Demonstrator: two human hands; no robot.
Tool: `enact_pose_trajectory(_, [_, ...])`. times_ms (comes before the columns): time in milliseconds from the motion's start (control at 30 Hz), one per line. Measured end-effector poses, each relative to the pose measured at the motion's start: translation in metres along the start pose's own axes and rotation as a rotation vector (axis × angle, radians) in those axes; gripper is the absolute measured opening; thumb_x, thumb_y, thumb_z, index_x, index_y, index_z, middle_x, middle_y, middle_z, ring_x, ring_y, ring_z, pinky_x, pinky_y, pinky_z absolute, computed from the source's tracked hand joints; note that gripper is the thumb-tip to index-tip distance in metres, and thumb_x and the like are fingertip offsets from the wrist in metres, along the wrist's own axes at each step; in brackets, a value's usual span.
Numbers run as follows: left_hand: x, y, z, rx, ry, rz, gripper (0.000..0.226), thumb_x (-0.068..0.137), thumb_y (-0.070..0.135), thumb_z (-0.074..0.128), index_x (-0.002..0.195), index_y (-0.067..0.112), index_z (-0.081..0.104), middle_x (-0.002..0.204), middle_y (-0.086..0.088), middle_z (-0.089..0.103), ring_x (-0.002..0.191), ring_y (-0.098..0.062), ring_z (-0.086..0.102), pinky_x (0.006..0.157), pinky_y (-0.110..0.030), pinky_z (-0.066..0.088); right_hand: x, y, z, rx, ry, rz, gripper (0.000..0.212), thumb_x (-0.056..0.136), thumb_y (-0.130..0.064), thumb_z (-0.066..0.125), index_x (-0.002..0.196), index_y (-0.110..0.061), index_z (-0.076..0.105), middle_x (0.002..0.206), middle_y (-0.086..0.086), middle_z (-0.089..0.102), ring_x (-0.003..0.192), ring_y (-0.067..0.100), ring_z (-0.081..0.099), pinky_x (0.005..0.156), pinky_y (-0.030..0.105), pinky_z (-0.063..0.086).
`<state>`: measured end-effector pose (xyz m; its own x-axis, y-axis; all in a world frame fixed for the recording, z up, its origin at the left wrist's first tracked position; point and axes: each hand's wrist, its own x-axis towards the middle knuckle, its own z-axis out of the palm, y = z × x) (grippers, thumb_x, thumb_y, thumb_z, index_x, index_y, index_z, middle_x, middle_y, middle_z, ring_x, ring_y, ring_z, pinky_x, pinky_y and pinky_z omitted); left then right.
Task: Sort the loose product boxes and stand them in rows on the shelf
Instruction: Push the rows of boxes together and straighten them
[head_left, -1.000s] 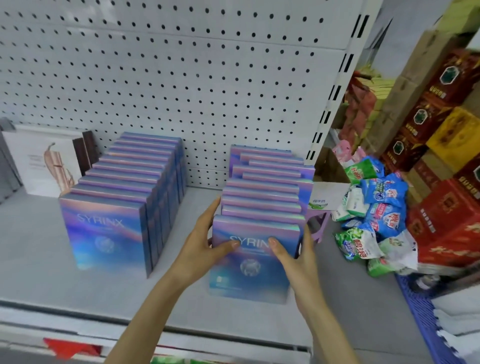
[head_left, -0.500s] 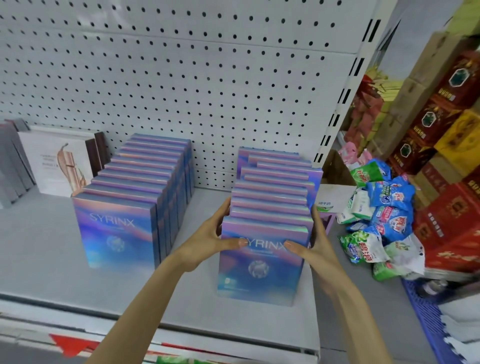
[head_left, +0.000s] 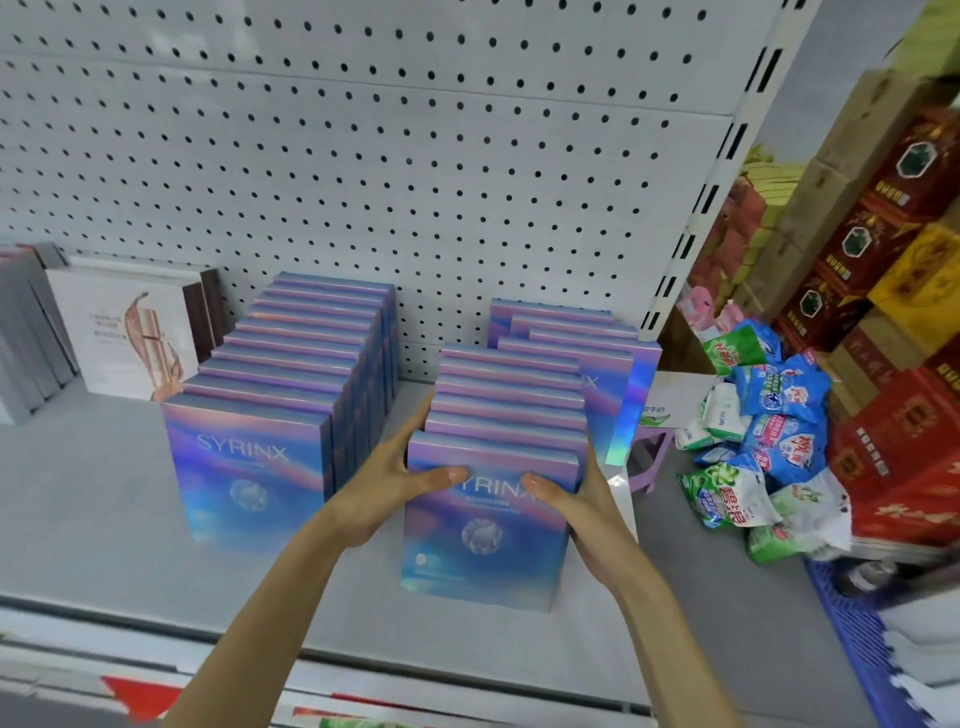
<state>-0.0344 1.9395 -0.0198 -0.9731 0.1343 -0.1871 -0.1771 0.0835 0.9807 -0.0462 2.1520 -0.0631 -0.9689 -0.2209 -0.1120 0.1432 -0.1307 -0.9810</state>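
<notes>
Two rows of iridescent blue-purple SYRINX boxes stand upright on the grey shelf. The left row is straight and even. The right row is split: its front several boxes sit offset to the left of the rear boxes. My left hand grips the left side of the front stack, thumb across the front box. My right hand grips the right side, thumb on the same face.
A white perforated back panel rises behind the rows. White and grey boxes stand at the far left. Beyond the shelf's right end are detergent bags, a purple stool, stacked red cartons and a blue crate.
Both hands stayed clamped on the front boxes of the right row. Those front boxes have shifted left, out of line with the rear ones.
</notes>
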Motion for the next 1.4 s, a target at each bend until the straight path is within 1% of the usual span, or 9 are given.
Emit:
enact_pose_trajectory(267, [-0.006,0.014,-0.002,0.055,0.029,0.173,0.081,0.081,0.018,0.069,0.145,0.041,0.025,0.131,0.039,0.039,0.116,0.026,0.039,0.085,-0.004,0.043,-0.005,-0.031,-0.018,-0.115,-0.012,-0.041,0.113,0.052,-0.060,0.082,0.147,-0.040,0.023,0.142,-0.026,0.040,0.118,-0.017,0.047,0.076,0.009,0.049])
enact_pose_trajectory(400, [0.012,0.043,-0.011,0.117,0.073,0.247,0.082,0.075,0.057,0.069,0.144,0.049,0.026,0.150,0.029,0.029,0.138,0.008,0.025,0.111,-0.024,0.027,0.012,-0.062,-0.052,-0.243,0.209,-0.112,0.093,0.067,-0.055,0.072,0.146,-0.046,0.024,0.154,-0.016,0.026,0.123,0.017,0.049,0.075,0.012,0.047])
enact_pose_trajectory(567, [0.064,0.084,-0.010,0.188,0.109,0.114,0.072,0.088,0.051,0.055,0.150,0.037,0.019,0.155,0.014,0.023,0.143,-0.011,0.024,0.106,-0.024,0.024,0.058,-0.078,-0.077,-0.283,0.391,-0.085,0.088,0.080,-0.051,0.067,0.152,-0.029,0.021,0.158,-0.006,0.024,0.144,0.018,0.026,0.112,0.040,0.028])
enact_pose_trajectory(800, [0.113,0.069,-0.005,0.282,-0.012,-0.129,0.095,0.081,0.063,0.056,0.153,0.026,0.007,0.159,0.003,0.015,0.145,-0.017,0.018,0.118,-0.037,0.019,0.082,-0.069,-0.050,-0.132,0.319,-0.012,0.054,0.084,-0.037,0.068,0.130,-0.022,0.046,0.125,-0.001,0.057,0.116,0.017,0.053,0.096,0.033,0.042])
enact_pose_trajectory(967, [0.116,0.062,0.000,0.123,0.021,-0.108,0.086,0.086,0.050,0.059,0.153,0.028,0.010,0.158,0.007,0.019,0.141,-0.017,0.027,0.103,-0.027,0.029,0.090,-0.070,-0.041,-0.109,0.257,0.067,0.077,0.077,-0.050,0.068,0.142,-0.026,0.034,0.133,-0.004,0.051,0.121,0.018,0.048,0.106,0.038,0.037])
enact_pose_trajectory(1067, [0.120,0.061,-0.003,0.097,0.021,-0.104,0.086,0.084,0.053,0.060,0.152,0.030,0.012,0.158,0.007,0.018,0.142,-0.016,0.025,0.107,-0.030,0.029,0.097,-0.077,-0.045,-0.095,0.268,0.099,0.123,0.040,-0.081,0.070,0.142,-0.023,0.035,0.140,-0.003,0.046,0.126,0.020,0.046,0.111,0.046,0.033])
enact_pose_trajectory(1200, [0.125,0.058,-0.001,0.121,0.064,-0.029,0.082,0.084,0.053,0.060,0.151,0.033,0.017,0.157,0.010,0.020,0.143,-0.015,0.023,0.110,-0.032,0.026,0.110,-0.073,-0.044,0.074,0.207,0.117,0.089,0.059,-0.070,0.076,0.132,-0.024,0.052,0.129,0.001,0.063,0.117,0.019,0.059,0.110,0.045,0.039])
enact_pose_trajectory(1333, [0.127,0.056,-0.001,0.096,0.052,0.008,0.082,0.084,0.052,0.060,0.151,0.034,0.017,0.156,0.014,0.021,0.143,-0.012,0.023,0.115,-0.035,0.024,0.116,-0.069,-0.036,0.041,0.151,0.136,0.110,0.029,-0.075,0.084,0.116,-0.014,0.058,0.096,-0.008,0.075,0.108,0.022,0.062,0.090,0.024,0.051])
enact_pose_trajectory(1400, [0.128,0.055,-0.002,0.076,0.053,0.003,0.082,0.084,0.051,0.060,0.151,0.032,0.017,0.156,0.015,0.022,0.143,-0.012,0.023,0.113,-0.032,0.024,0.117,-0.071,-0.033,-0.017,0.077,0.168,0.102,0.046,-0.076,0.078,0.131,-0.026,0.052,0.119,-0.005,0.069,0.115,0.019,0.061,0.099,0.036,0.049])
